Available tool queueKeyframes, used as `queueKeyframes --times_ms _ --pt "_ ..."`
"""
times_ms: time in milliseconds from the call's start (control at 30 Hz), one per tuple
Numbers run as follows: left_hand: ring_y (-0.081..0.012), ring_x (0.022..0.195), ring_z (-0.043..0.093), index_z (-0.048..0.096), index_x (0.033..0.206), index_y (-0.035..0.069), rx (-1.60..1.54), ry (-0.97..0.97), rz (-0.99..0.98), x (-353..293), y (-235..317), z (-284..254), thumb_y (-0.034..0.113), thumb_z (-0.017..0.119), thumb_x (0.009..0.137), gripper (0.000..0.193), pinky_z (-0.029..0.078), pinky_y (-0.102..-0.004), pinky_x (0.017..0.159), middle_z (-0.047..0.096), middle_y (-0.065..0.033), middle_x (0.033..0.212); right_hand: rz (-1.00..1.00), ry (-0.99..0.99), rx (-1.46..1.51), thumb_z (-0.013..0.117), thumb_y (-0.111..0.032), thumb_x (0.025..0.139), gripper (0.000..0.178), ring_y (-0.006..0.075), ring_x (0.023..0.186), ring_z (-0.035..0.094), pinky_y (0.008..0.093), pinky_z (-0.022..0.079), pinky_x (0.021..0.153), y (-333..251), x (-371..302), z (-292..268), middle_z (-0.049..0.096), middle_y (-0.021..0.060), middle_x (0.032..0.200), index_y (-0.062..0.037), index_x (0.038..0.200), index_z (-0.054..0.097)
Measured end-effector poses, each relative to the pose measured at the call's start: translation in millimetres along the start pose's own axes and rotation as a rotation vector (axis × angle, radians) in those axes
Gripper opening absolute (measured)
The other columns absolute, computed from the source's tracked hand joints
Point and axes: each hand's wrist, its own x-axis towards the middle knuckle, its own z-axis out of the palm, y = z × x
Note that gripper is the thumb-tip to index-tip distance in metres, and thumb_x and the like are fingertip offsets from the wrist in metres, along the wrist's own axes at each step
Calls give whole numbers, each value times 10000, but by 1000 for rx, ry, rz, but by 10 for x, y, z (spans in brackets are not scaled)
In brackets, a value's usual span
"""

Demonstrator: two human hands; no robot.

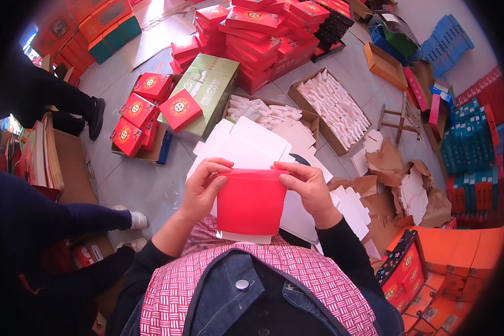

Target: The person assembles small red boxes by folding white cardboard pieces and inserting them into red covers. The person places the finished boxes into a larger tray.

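Observation:
A plain red carton point(251, 204) is held up in front of my lap, with a narrow folded strip along its far edge. My left hand point(204, 187) pinches its far left corner between thumb and fingers. At the far right corner, my right hand point(307, 187) grips the same edge. A white flap point(243, 237) shows under the carton's near side. Just beyond my hands, flat white card blanks point(243, 144) lie in a loose stack. Whether the carton holds anything is hidden.
Red boxes point(179, 109) sit on and beside a green carton point(204, 92). Another cardboard box point(297, 92) holds wrapped packets. A small wooden stool point(400, 120) stands right of it. Orange boxes point(453, 249) are stacked at near right. People's legs point(89, 215) show at left.

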Motion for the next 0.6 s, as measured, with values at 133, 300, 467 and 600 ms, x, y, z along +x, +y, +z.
queueKeyframes --times_ms 133,300,467,600 --pt "-167 1083 529 541 1067 -6 -19 24 -30 -34 -54 10 -4 507 931 140 435 -280 938 516 -116 1178 60 151 -8 640 -82 871 288 129 933 619 243 492 803 78 -24 138 661 97 1044 11 1144 641" --pt "-165 1080 517 532 1047 9 80 127 -38 -94 -101 51 19 534 925 122 403 -266 941 517 -112 1184 -282 244 -357 594 -90 906 277 191 961 629 254 492 819 175 -98 380 647 143 1079 8 1164 622" --pt "-182 1118 497 536 1048 23 41 153 -38 -110 -93 82 64 557 923 133 371 -298 981 525 -121 1205 -393 198 -346 550 -62 921 267 190 988 621 268 471 863 224 -75 323 649 137 1092 10 1168 620" --pt "-207 1138 500 558 1037 34 153 95 -7 -105 -109 56 37 624 865 185 378 -304 979 528 -116 1207 -396 223 -408 548 -52 919 262 203 1000 629 275 468 882 276 -109 324 654 146 1099 10 1163 620"
